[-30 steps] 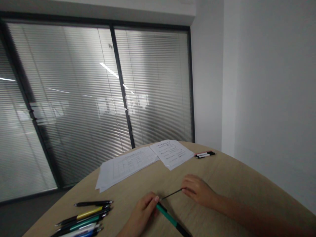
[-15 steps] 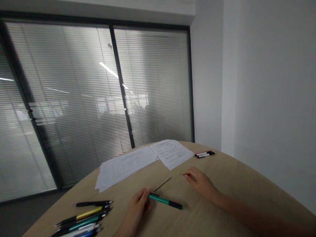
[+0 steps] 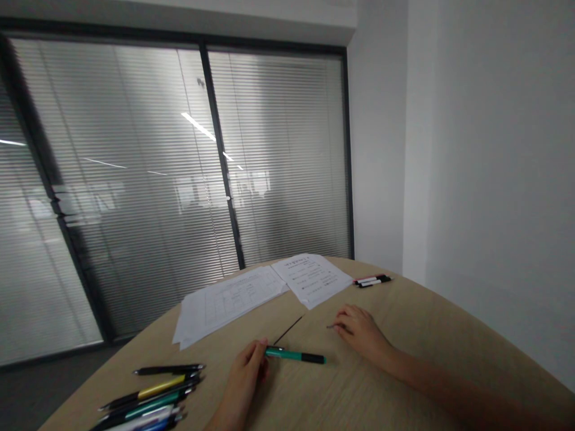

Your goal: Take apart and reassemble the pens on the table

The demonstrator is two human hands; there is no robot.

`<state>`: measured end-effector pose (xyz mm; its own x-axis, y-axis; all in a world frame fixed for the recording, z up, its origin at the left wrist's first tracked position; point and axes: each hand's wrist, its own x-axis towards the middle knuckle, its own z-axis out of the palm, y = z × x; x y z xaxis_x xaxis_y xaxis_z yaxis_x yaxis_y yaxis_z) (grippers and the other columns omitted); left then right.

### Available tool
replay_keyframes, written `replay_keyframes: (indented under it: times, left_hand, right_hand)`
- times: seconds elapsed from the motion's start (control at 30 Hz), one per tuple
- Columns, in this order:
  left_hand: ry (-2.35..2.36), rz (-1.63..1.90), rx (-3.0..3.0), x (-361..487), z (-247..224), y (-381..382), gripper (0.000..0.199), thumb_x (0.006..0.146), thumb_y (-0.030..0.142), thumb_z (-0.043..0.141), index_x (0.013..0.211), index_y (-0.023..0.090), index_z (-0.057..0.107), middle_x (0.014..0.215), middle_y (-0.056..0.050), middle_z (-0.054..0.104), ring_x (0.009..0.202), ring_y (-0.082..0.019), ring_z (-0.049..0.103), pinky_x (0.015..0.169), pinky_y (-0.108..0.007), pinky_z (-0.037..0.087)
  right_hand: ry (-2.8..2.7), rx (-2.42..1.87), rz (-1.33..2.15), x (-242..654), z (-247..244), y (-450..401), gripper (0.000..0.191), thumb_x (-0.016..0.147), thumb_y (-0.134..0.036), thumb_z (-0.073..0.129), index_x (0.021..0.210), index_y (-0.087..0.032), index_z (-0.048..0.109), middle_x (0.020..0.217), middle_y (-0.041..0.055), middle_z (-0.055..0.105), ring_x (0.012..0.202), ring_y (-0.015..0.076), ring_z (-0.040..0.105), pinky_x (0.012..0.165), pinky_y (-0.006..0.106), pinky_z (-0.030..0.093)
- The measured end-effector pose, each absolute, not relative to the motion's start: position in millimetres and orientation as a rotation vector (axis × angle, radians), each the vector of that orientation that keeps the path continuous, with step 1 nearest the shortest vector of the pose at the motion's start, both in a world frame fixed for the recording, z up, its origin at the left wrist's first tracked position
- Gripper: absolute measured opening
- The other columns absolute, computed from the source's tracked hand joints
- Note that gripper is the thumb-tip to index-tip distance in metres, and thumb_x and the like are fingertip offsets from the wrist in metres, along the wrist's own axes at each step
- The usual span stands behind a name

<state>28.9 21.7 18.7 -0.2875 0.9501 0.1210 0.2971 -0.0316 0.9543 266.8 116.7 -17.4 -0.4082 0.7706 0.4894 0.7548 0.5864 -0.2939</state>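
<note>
My left hand (image 3: 245, 371) is closed around the end of a green pen barrel (image 3: 291, 355) with a black grip, which points right above the table. A thin dark pen refill (image 3: 288, 330) slants up and away from beside the same fingers; whether they pinch it too is hard to see. To the right, my right hand (image 3: 359, 329) is closed in a pinch near the tabletop. A small, thin greyish piece (image 3: 330, 327) sticks out from its fingertips, too small to identify.
Several pens (image 3: 157, 395) lie in a group at the near left of the round wooden table (image 3: 359, 395). Printed sheets (image 3: 238, 299) spread along the far side. A few black and white pens (image 3: 374, 281) lie at the far right. Behind stands a glass partition with blinds (image 3: 278, 149).
My left hand has shifted slightly left with the green barrel, which is now more level. The refill has moved left and away with it. My right hand's fingertips have dropped a little.
</note>
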Motion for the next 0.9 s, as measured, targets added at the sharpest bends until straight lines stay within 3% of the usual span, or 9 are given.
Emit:
replay_keyframes:
  times: [0.17,0.5,0.77,0.9]
  left_hand:
    - [1.635,1.327,1.378,29.4,19.9,18.3,0.041,0.067,0.060,0.045,0.054,0.021,0.045,0.043,0.007,0.043,0.043,-0.012,0.040,0.043,-0.022,0.031]
    - [1.661,1.306,1.378,28.0,14.2,25.1,0.041,0.066,0.060,0.042,0.053,0.021,0.046,0.041,0.007,0.042,0.041,-0.013,0.040,0.043,-0.023,0.030]
    - [1.677,1.255,1.415,28.8,17.9,21.7,0.039,0.067,0.058,0.041,0.054,0.022,0.044,0.044,0.006,0.042,0.045,-0.013,0.041,0.046,-0.024,0.031]
    - [1.681,1.238,1.424,30.0,18.5,22.2,0.039,0.067,0.059,0.039,0.055,0.022,0.045,0.043,0.007,0.041,0.045,-0.014,0.040,0.047,-0.024,0.031]
  right_hand:
    - [-2.162,-1.253,-0.057,265.0,-12.2,113.6,0.018,0.083,-0.019,0.044,0.074,-0.018,0.059,0.080,0.0045,0.059,0.080,0.0179,0.053,0.074,0.030,0.040]
    - [-2.232,-1.274,-0.173,262.4,-10.9,106.1,0.009,0.077,-0.018,0.055,0.076,-0.019,0.063,0.090,0.0049,0.060,0.090,0.0196,0.052,0.081,0.033,0.037]
    - [-2.219,-1.268,-0.226,259.6,-9.3,101.3,0.007,0.073,-0.021,0.058,0.066,-0.019,0.060,0.085,0.0038,0.059,0.087,0.0194,0.052,0.081,0.034,0.036]
    - [-2.161,-1.222,-0.195,260.4,-8.9,101.8,0.006,0.073,-0.016,0.054,0.069,-0.019,0.058,0.081,0.0033,0.058,0.084,0.0188,0.051,0.080,0.033,0.037]
